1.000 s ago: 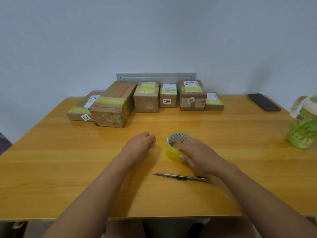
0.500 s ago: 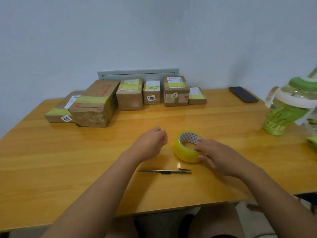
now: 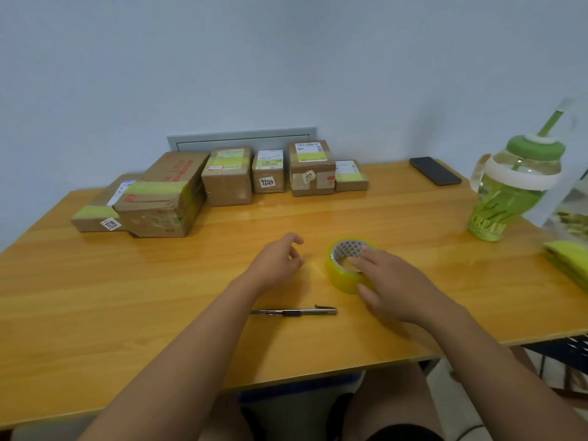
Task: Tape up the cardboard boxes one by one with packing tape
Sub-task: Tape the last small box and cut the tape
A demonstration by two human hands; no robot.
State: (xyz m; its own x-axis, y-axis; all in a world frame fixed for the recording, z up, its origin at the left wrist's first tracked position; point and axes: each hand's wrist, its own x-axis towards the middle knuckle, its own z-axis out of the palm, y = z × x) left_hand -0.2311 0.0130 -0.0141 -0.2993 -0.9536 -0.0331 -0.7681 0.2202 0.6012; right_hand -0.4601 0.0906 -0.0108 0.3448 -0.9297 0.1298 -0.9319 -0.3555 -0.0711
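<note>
A roll of yellow packing tape [image 3: 342, 278] lies flat on the wooden table [image 3: 95, 313], right of centre. My right hand [image 3: 391, 288] holds it, with the fingers over the rim into the core and the thumb against the outer wall. Just left of the roll hovers my left hand [image 3: 276, 259], loosely curled and holding nothing. Several cardboard boxes line the back of the table: a large one [image 3: 162, 198] on the left, a flat one [image 3: 95, 214] beside it, and smaller ones [image 3: 269, 173] toward the middle.
A utility knife [image 3: 296, 311] lies on the table between my forearms. A black phone [image 3: 434, 170] rests at the back right. A green drinking bottle [image 3: 509, 192] stands at the right edge, with a yellow-green cloth [image 3: 569, 262] in front of it.
My head has turned right, bringing the bottle and cloth further into view. My left hand's fingers have loosened slightly. My right hand stays on the tape roll.
</note>
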